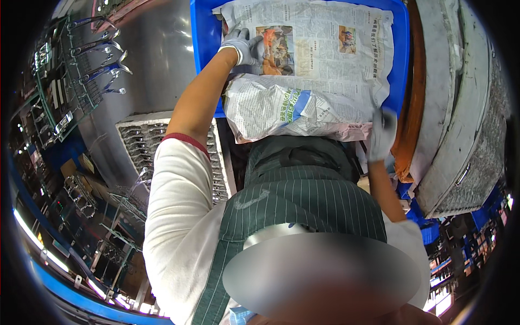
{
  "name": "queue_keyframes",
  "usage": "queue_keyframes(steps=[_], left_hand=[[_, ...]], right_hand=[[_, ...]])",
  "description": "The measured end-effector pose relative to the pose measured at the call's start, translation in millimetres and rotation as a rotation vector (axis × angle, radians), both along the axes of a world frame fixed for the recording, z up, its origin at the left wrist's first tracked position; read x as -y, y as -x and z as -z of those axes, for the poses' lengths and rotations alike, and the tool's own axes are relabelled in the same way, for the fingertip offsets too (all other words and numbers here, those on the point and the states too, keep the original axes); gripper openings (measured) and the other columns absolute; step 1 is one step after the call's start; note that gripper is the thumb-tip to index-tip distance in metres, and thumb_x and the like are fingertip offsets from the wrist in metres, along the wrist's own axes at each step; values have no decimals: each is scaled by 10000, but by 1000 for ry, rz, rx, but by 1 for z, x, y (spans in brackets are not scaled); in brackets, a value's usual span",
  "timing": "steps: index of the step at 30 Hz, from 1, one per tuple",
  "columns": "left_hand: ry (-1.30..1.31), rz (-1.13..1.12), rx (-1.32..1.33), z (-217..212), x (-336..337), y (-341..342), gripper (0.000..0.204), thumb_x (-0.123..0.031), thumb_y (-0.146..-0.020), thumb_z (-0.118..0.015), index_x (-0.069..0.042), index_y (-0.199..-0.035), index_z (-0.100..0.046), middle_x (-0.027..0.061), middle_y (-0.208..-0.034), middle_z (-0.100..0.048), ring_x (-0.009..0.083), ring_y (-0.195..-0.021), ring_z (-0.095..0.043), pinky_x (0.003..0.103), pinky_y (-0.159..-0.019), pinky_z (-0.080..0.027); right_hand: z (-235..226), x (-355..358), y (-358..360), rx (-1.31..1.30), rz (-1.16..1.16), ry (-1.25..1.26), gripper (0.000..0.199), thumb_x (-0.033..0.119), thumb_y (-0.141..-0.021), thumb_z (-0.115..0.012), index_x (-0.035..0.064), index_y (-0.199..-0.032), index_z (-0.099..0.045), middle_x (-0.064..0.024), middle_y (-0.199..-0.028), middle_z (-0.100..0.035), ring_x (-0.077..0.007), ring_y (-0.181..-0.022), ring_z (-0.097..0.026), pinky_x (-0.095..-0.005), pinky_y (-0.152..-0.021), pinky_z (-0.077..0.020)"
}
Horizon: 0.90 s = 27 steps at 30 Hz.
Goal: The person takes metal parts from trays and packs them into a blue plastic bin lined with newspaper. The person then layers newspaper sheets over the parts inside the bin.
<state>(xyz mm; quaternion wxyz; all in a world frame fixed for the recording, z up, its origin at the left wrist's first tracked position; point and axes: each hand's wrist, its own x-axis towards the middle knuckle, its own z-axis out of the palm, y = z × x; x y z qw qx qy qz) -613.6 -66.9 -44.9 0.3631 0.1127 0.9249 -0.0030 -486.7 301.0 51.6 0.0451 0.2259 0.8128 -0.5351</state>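
Note:
A sheet of newspaper [319, 54] with printed pictures lies spread inside a blue plastic bin [399, 59] in front of me. Its near part [271, 108] is crumpled and folded over the bin's near side, close to my apron. My left hand [242, 47], in a pale glove, rests on the paper's left side with fingers spread, holding nothing. My right hand [382, 135], also gloved, is at the paper's near right corner. Motion smears its fingers, so whether it grips the paper cannot be told. What lies under the newspaper is hidden.
Left of the bin is a metal surface [146, 54]. A white tray [219, 179] with rows of metal parts stands beside my left arm. Racks hold shiny metal pieces [108, 67] at far left. A brown strip [409, 108] and grey-white slabs [460, 108] stand at right.

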Motion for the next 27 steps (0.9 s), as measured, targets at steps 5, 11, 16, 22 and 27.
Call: queue_keyframes(steps=[5, 11, 16, 22, 27], left_hand=[[44, 89, -73, 11, -9, 4, 834, -514, -656, -664, -281, -1365, -293, 193, -1389, -240, 402, -1296, -190, 446, -1058, -205], [116, 160, -9, 16, -7, 18, 853, -594, -648, -601, -297, -1374, -267, 206, -1413, -204, 404, -1261, -272, 447, -1022, -273], [89, 279, 305, -6, -50, 51, 612, -574, -772, -475, -208, -1262, -471, 140, -1185, -539, 292, -1068, -532, 365, -948, -388], [-483, 431, 502, -26, -194, 16, 639, -600, -808, -388, -233, -1331, -370, 115, -1388, -317, 311, -1264, -316, 472, -1018, -279], [-221, 636, 185, 33, -191, -20, 488, -501, -820, -436, -448, -1293, -329, 76, -1421, -221, 251, -1306, -198, 735, -896, -177]], right_hand=[[37, -42, -86, 309, 192, -94, 249, 53, -817, -591, -38, -1042, -531, -57, -940, -565, -126, -884, -543, -239, -872, -391], [32, -34, -73, 195, -124, 10, 338, 214, -887, -511, -61, -1084, -521, -87, -1031, -584, -161, -926, -556, -257, -821, -428], [-70, 5, 14, 386, -24, -165, 468, 343, -802, -573, -29, -1085, -546, -184, -1004, -610, -252, -914, -593, -299, -820, -429], [-12, -24, 63, 617, -735, -627, 535, 481, -797, -479, 62, -1127, -528, -245, -1017, -582, -410, -944, -553, -399, -827, -447], [-34, -35, 81, 656, -644, -617, 616, 579, -761, -469, 54, -1069, -563, -235, -1004, -590, -406, -971, -540, -396, -835, -436]])
